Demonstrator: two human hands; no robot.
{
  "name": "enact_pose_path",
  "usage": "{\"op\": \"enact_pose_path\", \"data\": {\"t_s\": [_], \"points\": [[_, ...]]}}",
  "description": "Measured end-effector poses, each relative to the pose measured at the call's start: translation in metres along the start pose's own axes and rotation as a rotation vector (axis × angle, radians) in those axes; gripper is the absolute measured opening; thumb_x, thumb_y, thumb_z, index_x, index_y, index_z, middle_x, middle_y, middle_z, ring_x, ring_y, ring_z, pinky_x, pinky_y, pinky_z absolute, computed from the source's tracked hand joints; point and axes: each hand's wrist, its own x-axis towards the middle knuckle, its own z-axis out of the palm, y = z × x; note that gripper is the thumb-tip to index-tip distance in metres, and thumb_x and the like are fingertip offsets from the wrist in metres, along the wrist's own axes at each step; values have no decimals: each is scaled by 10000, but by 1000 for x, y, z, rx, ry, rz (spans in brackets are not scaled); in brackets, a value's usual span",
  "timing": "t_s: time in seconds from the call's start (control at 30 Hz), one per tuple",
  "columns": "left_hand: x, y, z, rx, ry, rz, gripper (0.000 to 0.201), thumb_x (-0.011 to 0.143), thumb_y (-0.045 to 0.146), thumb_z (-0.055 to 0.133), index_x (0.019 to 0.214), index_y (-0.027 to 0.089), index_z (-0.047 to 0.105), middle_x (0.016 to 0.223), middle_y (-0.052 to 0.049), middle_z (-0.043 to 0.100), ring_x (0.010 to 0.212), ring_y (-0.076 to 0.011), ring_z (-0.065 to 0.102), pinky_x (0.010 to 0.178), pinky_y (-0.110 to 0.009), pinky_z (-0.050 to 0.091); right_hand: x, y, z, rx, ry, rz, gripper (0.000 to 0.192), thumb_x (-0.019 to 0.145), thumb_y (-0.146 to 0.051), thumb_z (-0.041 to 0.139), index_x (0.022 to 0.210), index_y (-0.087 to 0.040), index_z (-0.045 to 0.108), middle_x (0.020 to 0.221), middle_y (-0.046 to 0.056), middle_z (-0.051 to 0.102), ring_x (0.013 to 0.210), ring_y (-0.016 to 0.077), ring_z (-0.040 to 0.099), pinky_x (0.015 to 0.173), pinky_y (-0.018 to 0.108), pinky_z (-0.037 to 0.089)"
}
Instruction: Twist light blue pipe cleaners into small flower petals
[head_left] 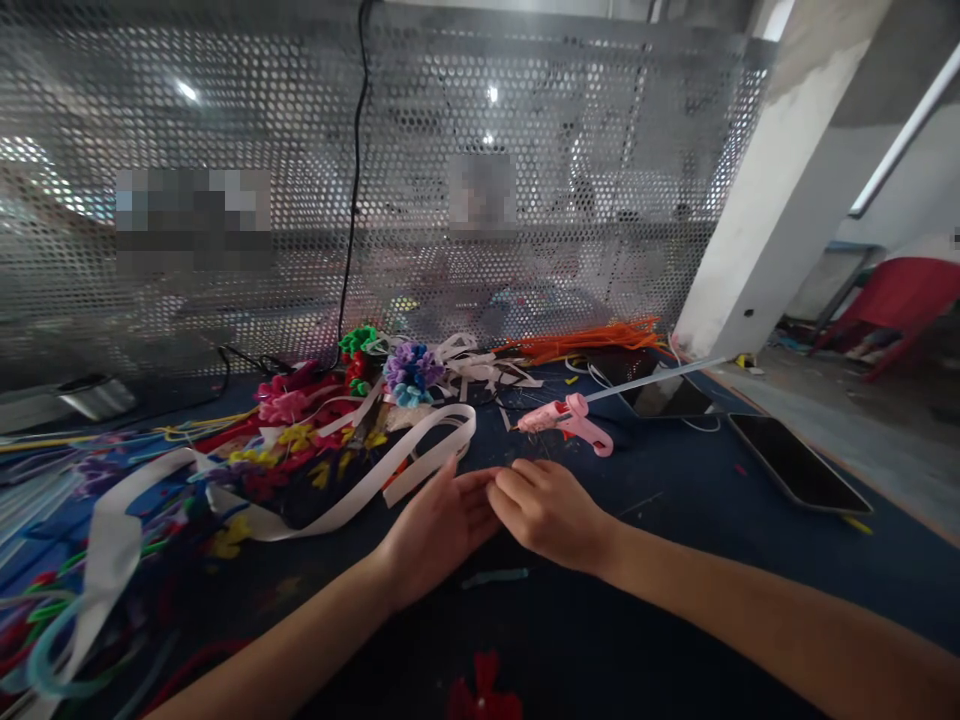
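Just in front of me, my left hand (441, 522) is turned palm up with its fingers stretched to the right. My right hand (553, 512) is closed, its curled fingers meeting the left fingertips. Whatever may be pinched there is hidden. Below the hands lies a short light-blue fuzzy strip (495, 577), and a red bow-like piece (486, 690) is at the bottom edge. A pink glue gun (555, 415) with a long translucent glue stick (652, 380) rests beyond my right hand. White ribbon (330, 522) loops across the table left of my hands.
Coloured pipe-cleaner flowers (411, 372) and pink pieces (289, 400) are heaped at the back left. Orange strips (592, 340) lie by the perforated metal screen (450, 130). Farther right are a dark phone (799, 460) and a dark tablet (667, 392). A black cable (358, 150) hangs down the screen.
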Motion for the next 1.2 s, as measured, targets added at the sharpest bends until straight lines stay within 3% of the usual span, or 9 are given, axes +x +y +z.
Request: {"op": "enact_pose_path", "data": {"t_s": [0.13, 0.3, 0.47, 0.6, 0.8, 0.93, 1.0, 1.07, 1.2], "points": [[-1, -7, -1, 24, 55, 7, 280, 913, 229, 381, 804, 117, 614, 788, -63, 635, 793, -150, 594, 834, -290, 406, 2, -6, -4, 16, -63, 29, 134, 853, -99, 425, 831, -146, 548, 769, 48, 561, 735, 181, 494, 568, 293, 392], [-1, 2, -1, -7, -28, -82, 419, 889, 413, 367, 904, 76, 616, 718, -75, 618, 703, -167, 577, 698, -281, 419, -2, 0, -4, 68, -110, -244, 180, 883, -143, 419, 990, -104, 559, 1028, 85, 571, 933, 186, 485, 742, 288, 429], [-2, 4, 5, 9, -78, -136, 538, 865, 493, 348, 991, 36, 603, 890, -143, 644, 882, -217, 584, 819, -308, 400, -8, 8, -8, 69, -172, -371, 220, 896, -113, 379, 842, -121, 592, 839, 53, 593, 784, 149, 524, 718, 265, 438], [-3, 2, 6, 87, -97, -135, 513, 874, 451, 359, 1071, 28, 572, 1103, -178, 595, 1096, -245, 508, 961, -333, 333, -17, 25, -30, 167, -240, -198, 194, 881, -105, 413, 801, -140, 586, 798, 38, 599, 763, 146, 528, 661, 254, 443], [2, 6, 4, 151, -75, -152, 452, 879, 384, 389, 1127, 39, 543, 1269, -179, 488, 1198, -256, 431, 1017, -336, 311, -100, 90, -133, 458, -253, 499, 181, 854, -256, 470, 845, -198, 641, 866, 45, 635, 770, 127, 582, 729, 284, 451], [2, 2, 10, 292, -15, -108, 350, 865, 307, 448, 1084, 68, 581, 1205, -163, 546, 1144, -241, 488, 980, -324, 365, -191, 117, -223, 848, -905, 699, 282, 706, -340, 631, 961, -226, 666, 929, 142, 652, 811, 128, 629, 673, 244, 453], [1, -2, 15, 484, 16, -37, 304, 828, 278, 523, 1069, 109, 599, 1103, -136, 607, 1060, -243, 547, 908, -335, 426, -220, 120, -242, 1065, -1110, 794, 468, 633, -330, 682, 1088, -244, 612, 938, 170, 656, 804, 126, 646, 615, 207, 441], [0, -8, 22, 819, 29, 77, 280, 776, 271, 599, 1032, 161, 630, 1008, -103, 636, 956, -245, 584, 817, -339, 470, -231, 122, -233, 945, -988, 936, 308, 679, -321, 620, 976, -252, 667, 863, 137, 672, 734, 127, 654, 566, 201, 446], [-6, -17, 32, 1518, -144, 397, 218, 758, 291, 616, 962, 259, 684, 1060, -67, 611, 966, -255, 533, 869, -376, 412, -217, 134, -163, 356, -497, 815, 189, 774, -260, 496, 761, -208, 677, 646, 41, 643, 553, 121, 592, 525, 232, 424]]}}
